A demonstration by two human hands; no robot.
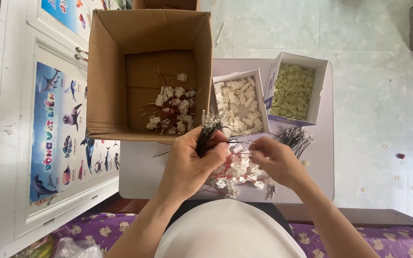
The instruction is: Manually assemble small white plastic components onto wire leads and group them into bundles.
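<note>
Three containers: one large brown cardboard box (115, 71) upper left of centre, and two small white boxes to its right, all on the pale worktop (139, 177).
Cardboard box contents: a heap of small white connectors on red and black wires (173, 110) lay on its floor toward the lower right corner, with one stray piece above the heap.
Middle white box (237, 102): filled with loose white plastic housings, just right of the cardboard box.
Right white box (295, 88): filled with pale greenish-cream plastic pieces.
Left hand (187, 165): grip closed around a bundle of black wires (207, 131), metal tips pointing up, at frame centre.
Right hand (276, 160): fingertips pressed together on something too small to tell, over a pile of wired white connectors (237, 172).
Loose wires (296, 137): another black bundle lay below the right white box.
</note>
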